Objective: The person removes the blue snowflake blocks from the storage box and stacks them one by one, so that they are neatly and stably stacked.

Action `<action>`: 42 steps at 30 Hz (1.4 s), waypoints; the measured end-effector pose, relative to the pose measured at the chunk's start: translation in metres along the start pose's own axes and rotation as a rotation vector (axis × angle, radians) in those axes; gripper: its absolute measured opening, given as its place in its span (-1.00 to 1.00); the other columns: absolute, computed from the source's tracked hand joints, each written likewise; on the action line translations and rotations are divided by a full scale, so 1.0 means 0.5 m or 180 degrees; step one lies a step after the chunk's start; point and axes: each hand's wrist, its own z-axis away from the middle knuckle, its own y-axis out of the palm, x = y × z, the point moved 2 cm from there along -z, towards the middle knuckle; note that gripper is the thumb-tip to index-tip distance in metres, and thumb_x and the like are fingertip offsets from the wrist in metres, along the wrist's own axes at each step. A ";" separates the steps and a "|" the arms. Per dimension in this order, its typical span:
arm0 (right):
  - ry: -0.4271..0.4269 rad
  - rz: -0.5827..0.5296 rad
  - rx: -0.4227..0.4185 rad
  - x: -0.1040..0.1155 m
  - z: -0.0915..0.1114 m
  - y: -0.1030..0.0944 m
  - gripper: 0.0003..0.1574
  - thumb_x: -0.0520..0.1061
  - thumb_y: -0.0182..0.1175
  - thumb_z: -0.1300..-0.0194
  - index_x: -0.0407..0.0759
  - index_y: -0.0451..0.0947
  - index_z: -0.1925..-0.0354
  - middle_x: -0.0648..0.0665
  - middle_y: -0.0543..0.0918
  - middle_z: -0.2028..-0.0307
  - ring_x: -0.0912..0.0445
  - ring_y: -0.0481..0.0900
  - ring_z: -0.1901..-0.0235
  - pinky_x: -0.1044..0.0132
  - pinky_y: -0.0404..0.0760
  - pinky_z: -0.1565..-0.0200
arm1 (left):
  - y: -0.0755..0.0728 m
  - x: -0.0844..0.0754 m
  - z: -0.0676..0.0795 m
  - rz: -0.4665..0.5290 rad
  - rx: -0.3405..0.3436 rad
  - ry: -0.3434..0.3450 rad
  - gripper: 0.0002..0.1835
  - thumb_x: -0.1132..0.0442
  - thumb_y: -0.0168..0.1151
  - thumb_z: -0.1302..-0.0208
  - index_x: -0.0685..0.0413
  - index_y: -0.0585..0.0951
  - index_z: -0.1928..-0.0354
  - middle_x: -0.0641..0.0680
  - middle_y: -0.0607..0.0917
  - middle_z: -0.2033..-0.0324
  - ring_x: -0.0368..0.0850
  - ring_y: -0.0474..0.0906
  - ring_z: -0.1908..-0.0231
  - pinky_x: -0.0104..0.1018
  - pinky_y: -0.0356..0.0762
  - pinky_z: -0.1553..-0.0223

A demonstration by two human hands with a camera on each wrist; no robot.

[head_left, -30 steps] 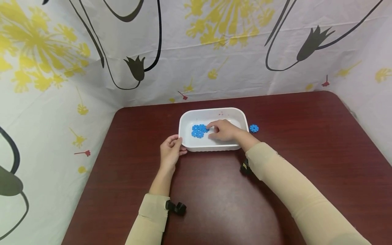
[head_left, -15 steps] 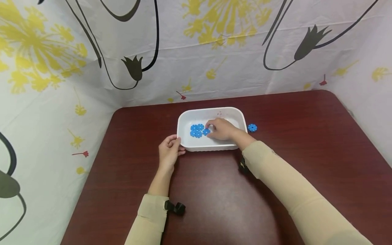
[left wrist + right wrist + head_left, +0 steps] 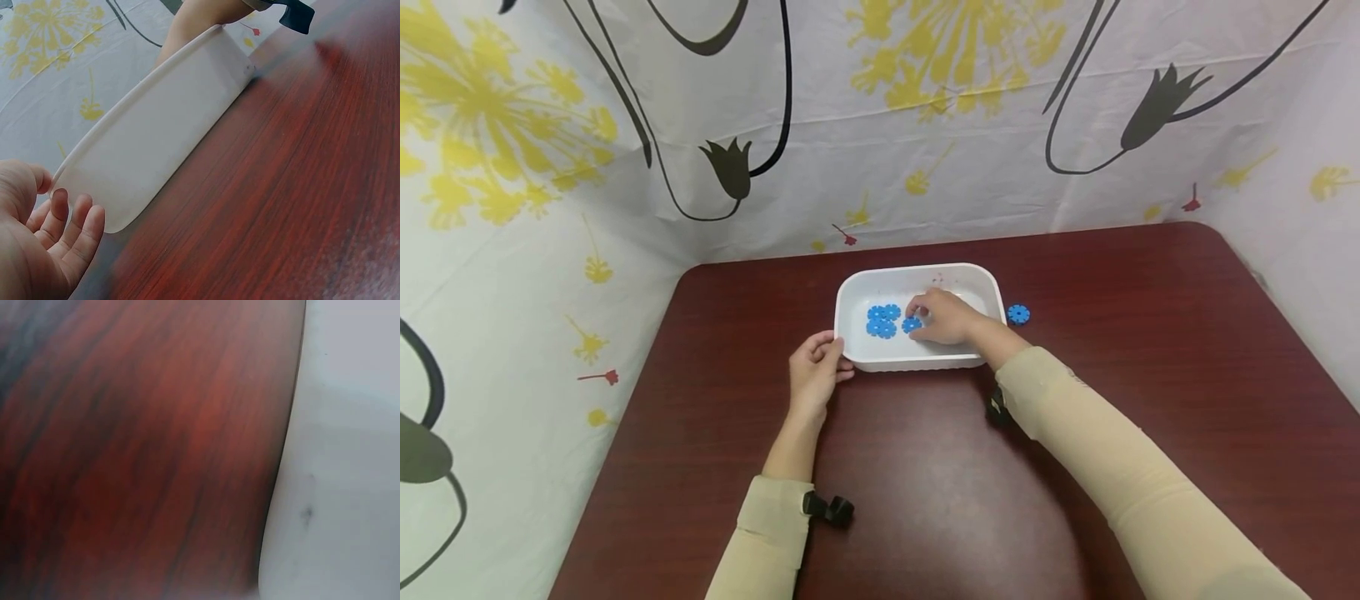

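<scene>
A white plastic tray (image 3: 917,363) stands on the table. My left hand (image 3: 814,375) grips its near left corner, thumb at the rim and fingers against the outer wall; the left wrist view shows this hand (image 3: 47,237) close up. Reaching in over the right end, my right hand (image 3: 947,319) pinches a blue notched disc (image 3: 912,325) between thumb and forefinger, low in the tray. Several more blue notched discs (image 3: 881,322) lie clustered to its left on the tray floor. In the right wrist view the hand is out of sight; only the tray's outer wall (image 3: 337,487) shows beside wood.
One more blue notched disc (image 3: 1018,314) lies on the dark red wooden table (image 3: 925,467), just outside the tray's right end. A white patterned cloth (image 3: 970,167) hangs behind the table and along both sides.
The pinched disc has come away from the cluster, shifting slightly right with my right fingers, so a gap shows between them. My left hand keeps its place at the tray corner.
</scene>
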 end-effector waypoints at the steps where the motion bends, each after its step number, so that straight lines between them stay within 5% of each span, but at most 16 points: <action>1: 0.0009 -0.0008 0.0002 0.000 0.000 0.000 -0.58 -0.11 0.44 -0.23 -0.23 0.61 0.00 -0.26 0.59 0.04 -0.12 0.53 -0.04 0.00 0.50 -0.20 | 0.000 0.000 0.000 0.0000 0.0002 -0.0005 -0.71 0.33 0.23 -0.41 0.33 0.58 -0.09 0.15 0.64 0.40 -0.17 0.61 0.56 -0.36 0.73 0.48; 8: 0.0078 -0.0176 -0.0027 -0.003 0.000 -0.003 -0.57 -0.13 0.46 -0.20 -0.23 0.46 0.10 -0.23 0.61 0.15 -0.08 0.53 0.10 0.04 0.54 -0.08 | 0.000 0.000 -0.001 -0.0025 0.0010 -0.0020 -0.70 0.31 0.23 -0.42 0.33 0.59 -0.10 0.16 0.65 0.38 -0.17 0.61 0.55 -0.37 0.73 0.47; 16: 0.0305 -0.0482 0.0018 -0.014 0.001 -0.010 -0.38 -0.19 0.52 -0.11 -0.26 0.47 -0.09 -0.24 0.61 0.15 -0.05 0.52 0.18 0.08 0.55 0.01 | -0.003 0.000 -0.002 -0.0046 0.0025 -0.0069 -0.68 0.29 0.25 -0.42 0.32 0.58 -0.12 0.17 0.66 0.35 -0.17 0.61 0.53 -0.36 0.73 0.45; 26: 0.0138 -0.0379 -0.0109 -0.007 0.006 -0.019 -0.50 -0.15 0.49 -0.17 -0.33 0.60 -0.03 -0.22 0.66 0.18 -0.03 0.59 0.17 0.10 0.62 0.02 | -0.002 -0.002 0.000 -0.0028 0.0017 -0.0055 -0.68 0.29 0.25 -0.42 0.33 0.58 -0.12 0.15 0.66 0.36 -0.17 0.61 0.53 -0.37 0.73 0.46; 42: -0.0097 -0.0763 -0.0580 -0.005 0.036 -0.050 -0.48 -0.15 0.46 -0.24 -0.34 0.57 -0.10 -0.26 0.68 0.05 -0.10 0.66 0.01 0.09 0.71 -0.06 | 0.002 -0.003 0.003 -0.0032 -0.0028 -0.0063 -0.70 0.30 0.24 -0.42 0.31 0.59 -0.10 0.18 0.66 0.36 -0.17 0.62 0.53 -0.37 0.73 0.46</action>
